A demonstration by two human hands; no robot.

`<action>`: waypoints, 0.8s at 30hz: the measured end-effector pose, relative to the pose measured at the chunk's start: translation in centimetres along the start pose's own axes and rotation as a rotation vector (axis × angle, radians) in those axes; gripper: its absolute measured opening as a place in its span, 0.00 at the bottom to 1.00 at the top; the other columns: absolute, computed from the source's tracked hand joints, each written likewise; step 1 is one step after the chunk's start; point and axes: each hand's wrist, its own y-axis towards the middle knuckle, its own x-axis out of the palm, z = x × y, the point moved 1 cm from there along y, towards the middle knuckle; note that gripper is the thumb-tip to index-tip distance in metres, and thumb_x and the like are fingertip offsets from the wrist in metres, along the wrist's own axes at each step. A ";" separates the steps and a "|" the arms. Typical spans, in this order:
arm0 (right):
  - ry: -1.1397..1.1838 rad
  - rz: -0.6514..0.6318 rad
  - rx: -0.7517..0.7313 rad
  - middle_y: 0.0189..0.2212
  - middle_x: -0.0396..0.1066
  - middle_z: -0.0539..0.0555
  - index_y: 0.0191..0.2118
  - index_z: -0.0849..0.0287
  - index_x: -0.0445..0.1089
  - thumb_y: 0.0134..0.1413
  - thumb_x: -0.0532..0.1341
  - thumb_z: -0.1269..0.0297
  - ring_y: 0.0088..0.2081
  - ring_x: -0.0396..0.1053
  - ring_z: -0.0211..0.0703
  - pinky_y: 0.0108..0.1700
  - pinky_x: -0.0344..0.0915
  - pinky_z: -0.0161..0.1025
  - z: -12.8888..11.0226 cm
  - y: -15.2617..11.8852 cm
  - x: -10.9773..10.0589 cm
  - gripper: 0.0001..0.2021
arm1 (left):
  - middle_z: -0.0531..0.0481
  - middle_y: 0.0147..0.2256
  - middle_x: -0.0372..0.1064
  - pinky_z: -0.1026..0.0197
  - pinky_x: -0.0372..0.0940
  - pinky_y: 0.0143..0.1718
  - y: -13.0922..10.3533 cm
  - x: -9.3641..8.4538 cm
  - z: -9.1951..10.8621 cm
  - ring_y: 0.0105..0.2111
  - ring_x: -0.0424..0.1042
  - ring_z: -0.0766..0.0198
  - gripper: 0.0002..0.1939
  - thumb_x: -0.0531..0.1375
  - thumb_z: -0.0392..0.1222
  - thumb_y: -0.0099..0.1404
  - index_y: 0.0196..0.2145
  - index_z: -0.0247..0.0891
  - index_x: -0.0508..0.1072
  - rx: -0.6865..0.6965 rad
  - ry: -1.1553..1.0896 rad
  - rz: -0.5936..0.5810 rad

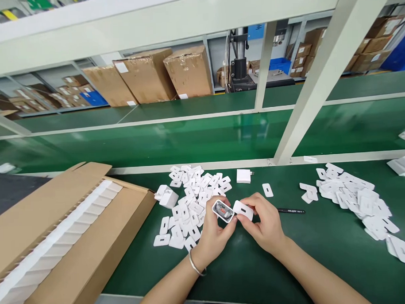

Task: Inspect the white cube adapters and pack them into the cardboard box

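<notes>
My left hand (212, 236) is closed around a white charger housing (218, 218). Its open end faces up and shows grey parts and a small red-orange patch inside. Between the thumb and fingers of my right hand (268, 223) is a white cover plate (243, 210) with a dark slot. The plate is tilted right beside the housing's open end; whether the two touch I cannot tell. Behind and left of my left hand lies a heap of similar white plates (193, 192). A slim black tool (291, 210) with pale lettering lies past my right hand.
A cardboard box (125, 234) with white dividers occupies the left side. White charger blocks (167, 196) and a white charger with prongs (243, 176) stand near the heap. More white pieces (357, 200) lie at right. A pale frame post (313, 81) rises behind the green table (246, 274).
</notes>
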 end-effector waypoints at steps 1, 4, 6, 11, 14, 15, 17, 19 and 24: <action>-0.004 -0.003 -0.001 0.31 0.69 0.51 0.46 0.56 0.68 0.69 0.61 0.62 0.30 0.67 0.42 0.29 0.63 0.37 0.0 0.0 0.0 0.05 | 0.47 0.46 0.63 0.54 0.66 0.49 0.0 0.2 0.0 0.45 0.68 0.58 0.21 0.59 0.33 0.69 0.56 0.44 0.60 0.000 0.031 0.005; -0.044 -0.015 -0.037 0.32 0.70 0.52 0.47 0.56 0.68 0.69 0.62 0.61 0.31 0.69 0.43 0.30 0.65 0.38 0.0 -0.1 0.3 0.06 | 0.44 0.49 0.60 0.49 0.64 0.54 -0.1 0.6 0.1 0.51 0.65 0.54 0.22 0.58 0.31 0.67 0.56 0.44 0.59 0.034 0.141 0.012; -0.084 -0.024 -0.080 0.33 0.71 0.53 0.47 0.56 0.68 0.69 0.62 0.61 0.32 0.70 0.43 0.31 0.67 0.38 0.0 -0.2 0.6 0.07 | 0.42 0.51 0.59 0.45 0.63 0.56 -0.1 0.7 0.3 0.54 0.63 0.51 0.24 0.58 0.32 0.67 0.58 0.43 0.58 0.068 0.171 -0.010; -0.168 -0.003 -0.150 0.34 0.70 0.55 0.48 0.58 0.70 0.68 0.63 0.63 0.33 0.70 0.43 0.31 0.69 0.38 -0.2 -0.4 1.0 0.07 | 0.41 0.54 0.57 0.41 0.59 0.60 -0.1 0.2 0.6 0.56 0.60 0.49 0.21 0.52 0.40 0.73 0.62 0.45 0.56 0.093 0.069 -0.133; -0.206 0.019 -0.163 0.34 0.68 0.54 0.49 0.58 0.71 0.68 0.63 0.63 0.31 0.69 0.41 0.29 0.68 0.36 -0.2 -0.3 1.0 0.08 | 0.41 0.57 0.56 0.40 0.56 0.63 -0.2 0.3 0.5 0.59 0.57 0.47 0.20 0.45 0.52 0.78 0.62 0.47 0.59 0.064 -0.040 -0.152; -0.213 0.024 -0.164 0.33 0.67 0.54 0.49 0.57 0.71 0.68 0.63 0.64 0.30 0.68 0.40 0.28 0.67 0.36 -0.3 -0.3 1.0 0.08 | 0.41 0.57 0.56 0.41 0.56 0.63 -0.3 0.4 0.5 0.60 0.57 0.48 0.21 0.42 0.54 0.78 0.62 0.47 0.60 0.042 -0.067 -0.135; -0.217 0.040 -0.160 0.34 0.66 0.54 0.51 0.57 0.71 0.68 0.63 0.65 0.29 0.67 0.39 0.28 0.67 0.36 -0.3 -0.4 1.1 0.09 | 0.42 0.56 0.58 0.43 0.58 0.63 -0.3 0.7 0.5 0.60 0.58 0.50 0.20 0.41 0.53 0.80 0.60 0.48 0.62 -0.013 -0.108 -0.091; -0.180 0.038 -0.138 0.37 0.66 0.55 0.53 0.55 0.70 0.67 0.62 0.68 0.29 0.66 0.38 0.29 0.69 0.37 -0.2 -0.4 1.3 0.11 | 0.43 0.54 0.60 0.45 0.60 0.62 -0.2 0.9 0.4 0.59 0.60 0.52 0.16 0.42 0.50 0.80 0.56 0.47 0.64 -0.058 -0.133 -0.050; 0.088 -0.134 0.019 0.47 0.65 0.58 0.58 0.50 0.69 0.68 0.60 0.67 0.28 0.66 0.37 0.32 0.72 0.41 -0.3 -0.5 1.2 0.15 | 0.44 0.49 0.62 0.48 0.64 0.58 0.1 0.9 0.3 0.55 0.64 0.55 0.13 0.44 0.48 0.81 0.51 0.45 0.66 -0.098 -0.151 0.055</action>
